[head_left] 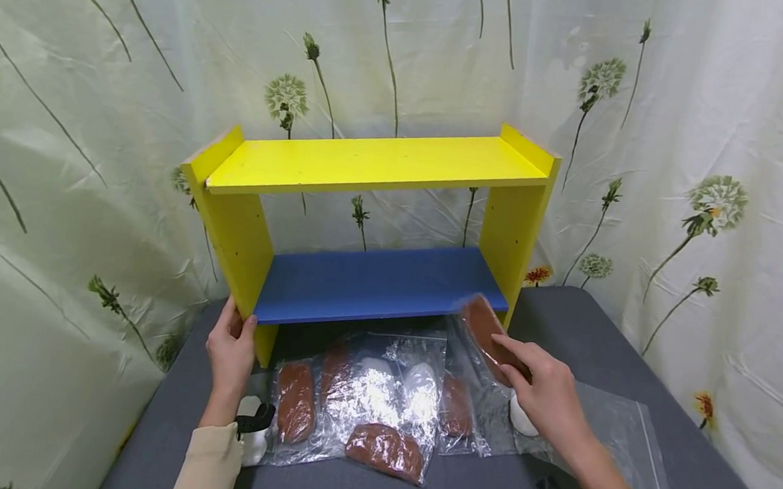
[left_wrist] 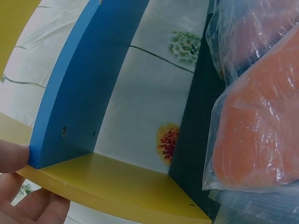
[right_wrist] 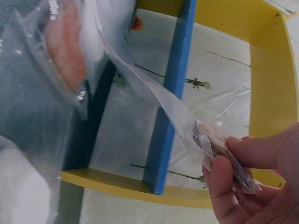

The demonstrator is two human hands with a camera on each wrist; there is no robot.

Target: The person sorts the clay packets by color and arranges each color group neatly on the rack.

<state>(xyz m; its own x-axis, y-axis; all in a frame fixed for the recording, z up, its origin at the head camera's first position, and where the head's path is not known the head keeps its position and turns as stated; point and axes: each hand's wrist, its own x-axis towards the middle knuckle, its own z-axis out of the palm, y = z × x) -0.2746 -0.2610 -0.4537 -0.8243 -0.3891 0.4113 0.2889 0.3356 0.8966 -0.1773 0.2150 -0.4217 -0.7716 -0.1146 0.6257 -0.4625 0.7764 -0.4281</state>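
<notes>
A small shelf unit with yellow sides [head_left: 233, 242], a yellow top board and a blue middle shelf [head_left: 376, 281] stands on the dark-covered table. My left hand [head_left: 232, 347] grips its left side panel near the blue shelf, thumb at the front edge [left_wrist: 14, 156] and fingers on the outside. My right hand [head_left: 547, 392] pinches a brown slab in a clear plastic bag [head_left: 483, 332], held up before the shelf's right end. In the right wrist view, thumb and fingers clasp that bagged slab [right_wrist: 219, 144], and loose plastic trails from it. What the slab is, I cannot tell.
Several clear bags with brown pieces [head_left: 386, 450] and white pieces [head_left: 376, 386] lie in front of the unit. A flat clear bag [head_left: 629, 438] and a white piece [head_left: 521, 417] lie at right. Behind hangs a flower-print curtain [head_left: 674, 127].
</notes>
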